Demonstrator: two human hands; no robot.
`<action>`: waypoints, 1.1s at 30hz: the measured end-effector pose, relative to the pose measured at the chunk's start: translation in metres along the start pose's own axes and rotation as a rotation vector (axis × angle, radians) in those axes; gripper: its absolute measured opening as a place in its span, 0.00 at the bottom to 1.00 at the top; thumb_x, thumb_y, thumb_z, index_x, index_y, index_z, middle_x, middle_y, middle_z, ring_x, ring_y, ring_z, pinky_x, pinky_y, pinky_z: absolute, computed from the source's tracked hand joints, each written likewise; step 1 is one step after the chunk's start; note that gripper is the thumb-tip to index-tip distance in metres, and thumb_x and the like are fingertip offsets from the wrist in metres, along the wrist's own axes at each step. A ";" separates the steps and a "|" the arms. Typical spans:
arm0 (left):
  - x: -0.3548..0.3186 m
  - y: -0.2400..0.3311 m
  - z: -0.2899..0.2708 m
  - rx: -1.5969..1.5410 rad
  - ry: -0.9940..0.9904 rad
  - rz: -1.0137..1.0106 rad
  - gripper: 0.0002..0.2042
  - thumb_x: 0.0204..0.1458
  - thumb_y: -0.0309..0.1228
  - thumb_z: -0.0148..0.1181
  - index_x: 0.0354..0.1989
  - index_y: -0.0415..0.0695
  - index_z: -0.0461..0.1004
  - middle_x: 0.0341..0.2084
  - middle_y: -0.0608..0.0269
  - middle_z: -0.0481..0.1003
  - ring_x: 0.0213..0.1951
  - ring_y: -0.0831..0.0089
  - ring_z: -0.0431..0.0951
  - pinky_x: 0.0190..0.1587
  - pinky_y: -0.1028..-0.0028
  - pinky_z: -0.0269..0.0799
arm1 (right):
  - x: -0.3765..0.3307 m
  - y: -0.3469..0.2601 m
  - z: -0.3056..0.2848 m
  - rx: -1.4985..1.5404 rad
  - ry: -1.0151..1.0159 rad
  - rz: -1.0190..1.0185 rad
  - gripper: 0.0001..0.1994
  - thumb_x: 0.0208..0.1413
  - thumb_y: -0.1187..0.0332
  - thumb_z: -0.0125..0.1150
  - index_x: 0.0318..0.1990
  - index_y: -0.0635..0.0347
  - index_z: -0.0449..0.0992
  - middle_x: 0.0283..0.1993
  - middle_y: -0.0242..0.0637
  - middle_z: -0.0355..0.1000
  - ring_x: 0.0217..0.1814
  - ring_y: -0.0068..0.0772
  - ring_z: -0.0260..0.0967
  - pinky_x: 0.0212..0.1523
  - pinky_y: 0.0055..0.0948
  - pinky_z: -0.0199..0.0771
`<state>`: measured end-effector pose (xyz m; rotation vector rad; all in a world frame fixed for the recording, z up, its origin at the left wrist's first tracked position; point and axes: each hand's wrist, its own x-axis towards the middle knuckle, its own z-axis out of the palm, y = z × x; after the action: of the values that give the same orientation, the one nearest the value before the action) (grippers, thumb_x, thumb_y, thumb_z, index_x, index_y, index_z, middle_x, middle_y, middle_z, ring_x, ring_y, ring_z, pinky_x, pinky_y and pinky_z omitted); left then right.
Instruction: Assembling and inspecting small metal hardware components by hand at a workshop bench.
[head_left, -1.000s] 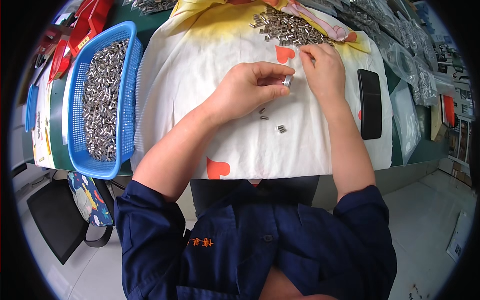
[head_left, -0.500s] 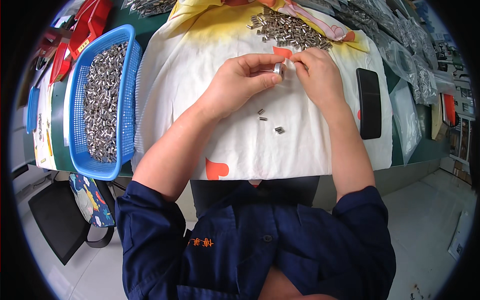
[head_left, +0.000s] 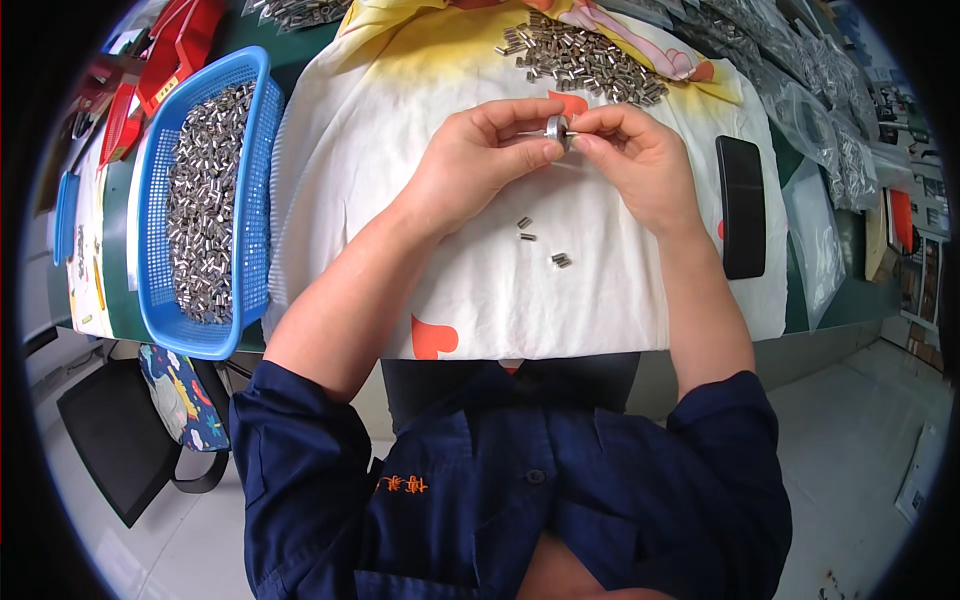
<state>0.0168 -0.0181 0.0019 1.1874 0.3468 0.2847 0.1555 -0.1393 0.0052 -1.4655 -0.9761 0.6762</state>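
Above the white cloth, my left hand (head_left: 478, 160) pinches a round, ring-like metal piece (head_left: 556, 130) between thumb and fingers. My right hand (head_left: 645, 165) is closed at the other side of that ring, thumb and forefinger together on a small metal cylinder (head_left: 571, 139) that touches or enters it; the fingertips hide most of it. Nearer me on the cloth lie a few loose metal cylinders (head_left: 527, 237), with a small cluster (head_left: 560, 260) beside them. Beyond my hands a heap of the same cylinders (head_left: 585, 62) is spread out.
At left stands a blue plastic basket (head_left: 253, 200) full of small metal cylinders. A black phone (head_left: 740, 207) rests on the cloth (head_left: 480, 310) at right. Clear bags of metal parts (head_left: 815, 115) line the right side, and red bins (head_left: 180, 50) stand at the far left.
My right hand has turned and its fingertips have come in against the ring, where they were slightly apart from it. My left hand stays nearly in place, holding the ring.
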 end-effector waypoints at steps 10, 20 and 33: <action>-0.001 0.000 0.001 0.140 0.025 0.007 0.18 0.48 0.23 0.58 0.48 0.34 0.68 0.36 0.61 0.75 0.38 0.79 0.74 0.44 0.81 0.70 | -0.003 -0.009 0.005 -0.364 0.043 -0.179 0.04 0.44 0.77 0.59 0.29 0.63 0.74 0.28 0.33 0.71 0.28 0.22 0.67 0.30 0.20 0.68; -0.002 -0.001 0.001 0.131 0.025 -0.025 0.17 0.48 0.25 0.59 0.47 0.34 0.69 0.36 0.60 0.75 0.38 0.79 0.74 0.43 0.81 0.70 | -0.005 -0.014 0.000 -0.374 -0.022 -0.208 0.03 0.45 0.77 0.57 0.29 0.64 0.74 0.27 0.33 0.70 0.28 0.24 0.67 0.31 0.20 0.67; -0.010 0.004 0.014 0.351 -0.147 -0.099 0.17 0.47 0.20 0.58 0.48 0.37 0.69 0.37 0.66 0.74 0.39 0.82 0.73 0.43 0.82 0.69 | 0.026 0.029 -0.021 -1.025 0.276 -0.322 0.07 0.43 0.71 0.59 0.33 0.51 0.77 0.30 0.34 0.69 0.36 0.37 0.66 0.40 0.31 0.67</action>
<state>0.0131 -0.0322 0.0113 1.5211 0.3344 0.0489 0.1907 -0.1262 -0.0167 -2.1165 -1.3759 -0.3449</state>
